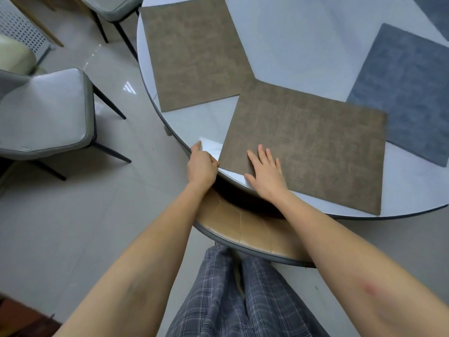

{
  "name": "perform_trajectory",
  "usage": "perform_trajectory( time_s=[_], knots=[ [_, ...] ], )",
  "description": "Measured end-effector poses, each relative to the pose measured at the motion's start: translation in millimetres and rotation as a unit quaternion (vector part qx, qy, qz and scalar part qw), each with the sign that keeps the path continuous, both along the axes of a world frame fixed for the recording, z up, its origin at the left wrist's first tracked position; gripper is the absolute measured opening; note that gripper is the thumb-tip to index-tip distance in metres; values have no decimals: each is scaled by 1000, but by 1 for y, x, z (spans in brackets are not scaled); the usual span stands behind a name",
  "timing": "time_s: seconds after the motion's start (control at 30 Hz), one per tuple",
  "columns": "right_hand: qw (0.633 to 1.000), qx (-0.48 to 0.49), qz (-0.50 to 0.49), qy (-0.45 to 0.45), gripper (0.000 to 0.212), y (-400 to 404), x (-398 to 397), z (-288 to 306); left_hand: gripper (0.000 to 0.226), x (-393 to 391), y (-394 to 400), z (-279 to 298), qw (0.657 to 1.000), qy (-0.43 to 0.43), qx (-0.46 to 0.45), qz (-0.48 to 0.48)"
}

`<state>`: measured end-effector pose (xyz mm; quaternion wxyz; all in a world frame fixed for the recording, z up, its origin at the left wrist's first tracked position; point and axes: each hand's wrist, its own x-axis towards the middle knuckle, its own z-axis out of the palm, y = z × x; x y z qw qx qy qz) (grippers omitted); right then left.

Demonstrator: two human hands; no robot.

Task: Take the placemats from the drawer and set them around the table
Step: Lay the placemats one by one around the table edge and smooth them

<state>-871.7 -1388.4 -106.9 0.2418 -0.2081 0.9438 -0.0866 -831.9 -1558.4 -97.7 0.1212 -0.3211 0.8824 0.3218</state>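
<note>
**Brown mat on the round table**

A person stands at a round white table [303, 45]. Two bare arms reach out to the near edge of it.

The right hand [266, 171] lies flat on the near brown mat [315, 147]. Its fingers are straight and spread out, pressing down on the mat's near left part. It is not grabbing anything.

The left hand [201, 164] is at the mat's near left corner, right at the rim of the table. Its fingers are curled, and they seem to pinch that corner. One finger points out along the table edge.

The near brown mat lies flat on the table in front of the person, turned a bit crooked. Its far left corner touches or just overlaps the far brown mat [194, 52], which lies flat on the left part of the table.

A blue-gray mat [410, 93] lies on the right side of the table. The near brown mat's far right corner sits on top of its edge. A bit of another blue-gray mat [437, 13] shows at the top right corner.

Two gray chairs stand on the tiled floor to the left, one near [46, 110] and one farther back [114, 6]. Under the table edge is a brown cardboard sheet [247, 229]. Checked trousers [230, 300] show at the bottom.
</note>
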Motion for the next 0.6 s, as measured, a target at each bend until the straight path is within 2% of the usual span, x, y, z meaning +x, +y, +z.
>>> perform_trajectory(
  time_s=[0.17,0.23,0.3,0.43,0.5,0.6],
  knots=[
    [1000,8,8,1,67,1,-1,1,16,-1,0,3,1000,-14,-15,-15],
    [1000,13,12,8,67,0,-1,4,17,-5,0,4,998,-28,-53,-36],
    [1000,-6,1,25,59,0,-9,11,31,-12,0,7,991,-35,-113,-62],
    [987,-92,-57,118,43,0,-55,22,47,-49,6,7,965,46,-199,-162],
    [981,-107,-76,145,45,1,-84,17,51,-80,15,5,952,102,-182,-224],
    [977,-101,-94,163,50,4,-122,0,55,-125,30,-7,942,154,-137,-266]
  ],
)
